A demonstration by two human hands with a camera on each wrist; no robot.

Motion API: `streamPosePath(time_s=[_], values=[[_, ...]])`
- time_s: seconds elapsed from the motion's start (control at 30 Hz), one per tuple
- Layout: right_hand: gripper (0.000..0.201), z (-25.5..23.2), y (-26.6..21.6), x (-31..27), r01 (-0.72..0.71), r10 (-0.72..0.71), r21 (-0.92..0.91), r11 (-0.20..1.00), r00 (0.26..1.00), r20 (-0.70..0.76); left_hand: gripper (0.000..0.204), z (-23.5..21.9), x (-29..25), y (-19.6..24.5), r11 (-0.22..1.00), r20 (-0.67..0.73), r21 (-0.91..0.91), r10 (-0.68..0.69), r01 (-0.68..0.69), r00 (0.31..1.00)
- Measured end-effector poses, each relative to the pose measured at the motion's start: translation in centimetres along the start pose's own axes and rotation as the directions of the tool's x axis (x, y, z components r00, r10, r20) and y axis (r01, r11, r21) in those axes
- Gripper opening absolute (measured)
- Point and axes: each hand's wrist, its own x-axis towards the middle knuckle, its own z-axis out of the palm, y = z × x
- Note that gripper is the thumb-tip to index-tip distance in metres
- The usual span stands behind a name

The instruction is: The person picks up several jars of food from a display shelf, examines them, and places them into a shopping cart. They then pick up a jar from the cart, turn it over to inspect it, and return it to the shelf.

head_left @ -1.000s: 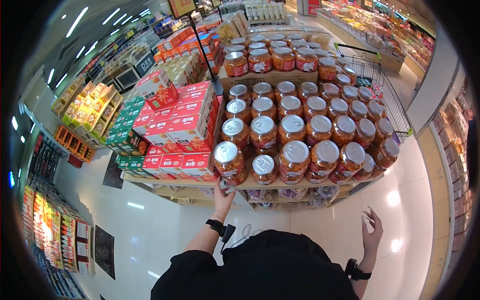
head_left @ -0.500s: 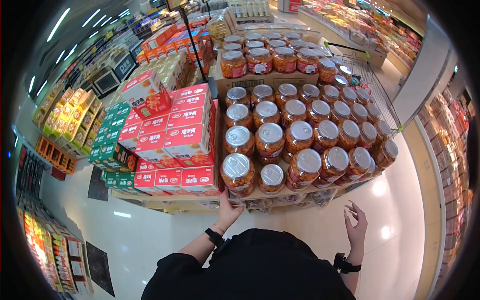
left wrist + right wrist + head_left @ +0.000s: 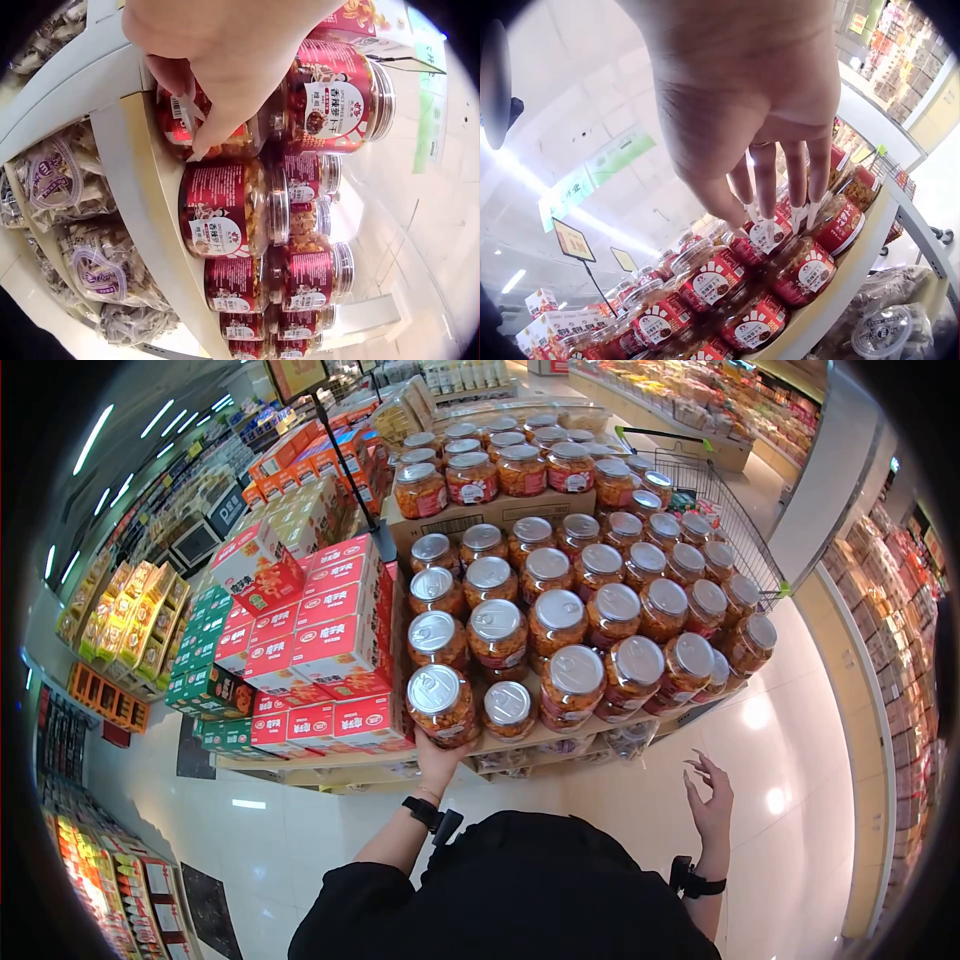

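My left hand is at the front left corner of a display of glass jars filled with orange-brown pickles. In the left wrist view its thumb and fingers grip the lower jar of a corner stack, long pale nails against the red label. Above that one stands another jar with a silver pull-tab lid. To its right is a shorter stack, its top jar lower. My right hand hangs in the air before the shelf, fingers extended and loosely bent, holding nothing.
Red and white snack boxes are stacked left of the jars, green boxes beyond them. A price sign pole rises behind. Bagged goods lie on the shelf below. A shopping cart stands at the right.
The head view has shifted. My left hand has moved up closer against the corner stack, its fingers now largely behind the jar. My right hand stays raised and holds nothing.
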Motion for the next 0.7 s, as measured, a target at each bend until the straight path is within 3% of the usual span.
streamPosePath(time_s=[0.2,0.23,0.3,0.33,0.37,0.43,0.47,0.5,0.53,0.57,0.6,0.63,0.67,0.7], values=[[0.046,-4.8,3.5,0.7,0.017,-0.017,0.014,1.0,1.0,-0.025,0.092,0.7,-0.5,-0.9,0.993,-0.008,-0.101,-0.062,0.061,0.998],[0.045,-5.9,4.1,0.8,0.034,-0.034,0.014,0.999,0.999,-0.027,0.092,0.7,-0.8,-0.6,0.991,0.023,-0.064,-0.12,0.121,0.993],[0.044,-8.2,6.2,0.7,0.03,-0.031,-0.012,0.999,0.997,-0.072,0.09,1.4,-2.0,-0.2,0.963,0.08,-0.224,-0.134,0.148,0.988],[0.042,-9.7,7.4,0.5,0.028,-0.032,-0.037,0.999,0.994,-0.102,0.096,2.2,-3.1,-1.2,0.977,0.001,-0.176,-0.12,0.119,0.993],[0.042,-11.2,8.5,0.3,0.014,-0.022,-0.054,0.998,0.99,-0.137,0.103,2.2,-4.2,-3.5,0.998,-0.044,0.032,-0.054,0.056,0.998],[0.04,-14.3,10.6,-0.4,-0.011,0.002,-0.053,0.999,0.986,-0.166,0.092,3.9,-7.3,1.4,0.982,-0.141,0.116,-0.135,0.152,0.981],[0.04,-15.9,11.7,-0.9,-0.027,0.013,-0.068,0.997,0.98,-0.2,0.086,4.0,-8.4,0.1,0.916,-0.159,0.4,0.031,0.036,0.987],[0.04,-17.3,12.8,-1.5,-0.046,0.032,-0.059,0.997,0.976,-0.213,0.08,4.0,-9.3,-6.0,0.885,-0.285,0.453,0.031,0.106,0.958],[0.039,-18.8,14.0,-2.0,-0.063,0.051,-0.048,0.997,0.973,-0.223,0.076,4.7,-10.4,-4.5,0.967,-0.312,0.248,0.018,0.063,0.95],[0.04,-20.2,15.4,-2.6,-0.101,0.086,-0.051,0.994,0.968,-0.234,0.073,5.7,-11.9,-3.2,0.869,-0.376,0.487,0.115,0.091,0.919],[0.04,-21.4,16.9,-3.3,-0.108,0.09,-0.06,0.992,0.963,-0.255,0.072,6.4,-13.1,-4.5,0.781,-0.417,0.58,0.042,0.23,0.908],[0.043,-22.5,18.4,-3.8,-0.127,0.106,-0.068,0.99,0.961,-0.255,0.065,8.1,-14.4,-0.8,0.756,-0.459,0.5,-0.181,0.422,0.87],[0.046,-23.4,19.7,-4.3,-0.146,0.123,-0.074,0.986,0.96,-0.252,0.065,9.2,-14.7,-5.5,0.764,-0.446,0.498,-0.18,0.411,0.877],[0.046,-24.1,20.7,-4.5,-0.166,0.146,-0.056,0.985,0.954,-0.264,0.057,7.8,-15.2,-9.6,0.731,0.189,0.68,-0.242,0.051,0.952]])
